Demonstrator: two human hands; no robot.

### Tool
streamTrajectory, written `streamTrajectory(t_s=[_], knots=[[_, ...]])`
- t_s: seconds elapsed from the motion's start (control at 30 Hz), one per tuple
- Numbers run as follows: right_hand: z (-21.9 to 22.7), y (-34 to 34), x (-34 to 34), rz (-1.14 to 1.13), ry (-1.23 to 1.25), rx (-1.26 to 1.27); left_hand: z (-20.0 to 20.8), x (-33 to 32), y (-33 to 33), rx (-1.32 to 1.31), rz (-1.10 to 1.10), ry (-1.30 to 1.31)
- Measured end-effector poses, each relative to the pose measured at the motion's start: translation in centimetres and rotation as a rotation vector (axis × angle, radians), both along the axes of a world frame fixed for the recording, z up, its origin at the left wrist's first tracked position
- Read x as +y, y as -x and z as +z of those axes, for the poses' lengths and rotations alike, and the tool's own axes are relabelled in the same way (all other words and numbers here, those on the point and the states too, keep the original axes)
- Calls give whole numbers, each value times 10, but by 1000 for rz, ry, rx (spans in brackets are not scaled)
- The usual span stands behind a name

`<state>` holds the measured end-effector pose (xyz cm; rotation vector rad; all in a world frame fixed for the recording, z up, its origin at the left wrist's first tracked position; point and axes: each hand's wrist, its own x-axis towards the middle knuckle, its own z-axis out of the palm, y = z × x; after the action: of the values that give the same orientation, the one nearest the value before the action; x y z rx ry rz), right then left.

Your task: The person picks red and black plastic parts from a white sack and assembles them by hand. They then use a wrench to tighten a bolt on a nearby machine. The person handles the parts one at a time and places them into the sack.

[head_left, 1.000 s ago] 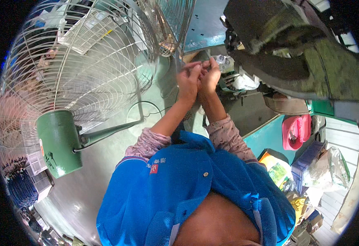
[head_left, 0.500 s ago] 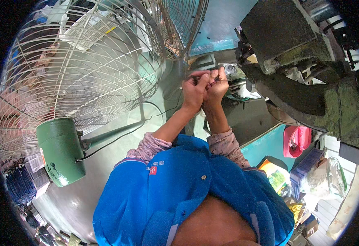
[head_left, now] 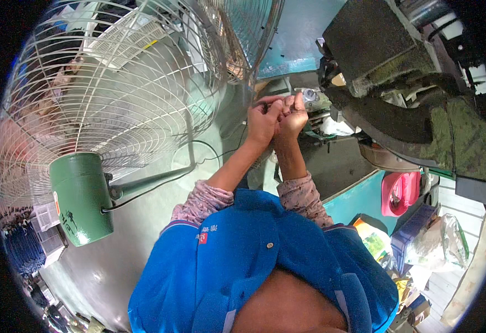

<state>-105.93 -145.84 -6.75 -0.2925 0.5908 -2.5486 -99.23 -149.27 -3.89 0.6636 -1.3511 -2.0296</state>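
Note:
My left hand [head_left: 262, 123] and my right hand [head_left: 293, 119] are pressed together in front of me, near the edge of a dark workbench [head_left: 336, 164]. Both have their fingers curled inward, and the fingertips look smudged dark. Between the fingers there is something small and dark, too hidden to name. Just beyond my right hand, a small silvery metal part [head_left: 310, 95] sits by the machine.
A large wire fan guard [head_left: 104, 94] with a green motor [head_left: 81, 197] fills the left. On the right looms a dark, heavy machine [head_left: 387, 50]. Lower right are a pink plastic basin [head_left: 388, 194], a blue crate [head_left: 403, 241] and a clear plastic bag [head_left: 445, 244].
The whole view has shifted slightly. My hands stay together in almost the same pose, with only slight movement of the fingers.

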Motion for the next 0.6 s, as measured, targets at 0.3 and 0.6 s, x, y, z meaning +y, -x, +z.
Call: streamTrajectory(t_s=[0.3,0.6], knots=[[0,-1,8,213,-88,-110,-16,-12,5,95,-147,-168],[38,21,40,347,-671,-115,-10,-3,-19,-19,-100,-100]])
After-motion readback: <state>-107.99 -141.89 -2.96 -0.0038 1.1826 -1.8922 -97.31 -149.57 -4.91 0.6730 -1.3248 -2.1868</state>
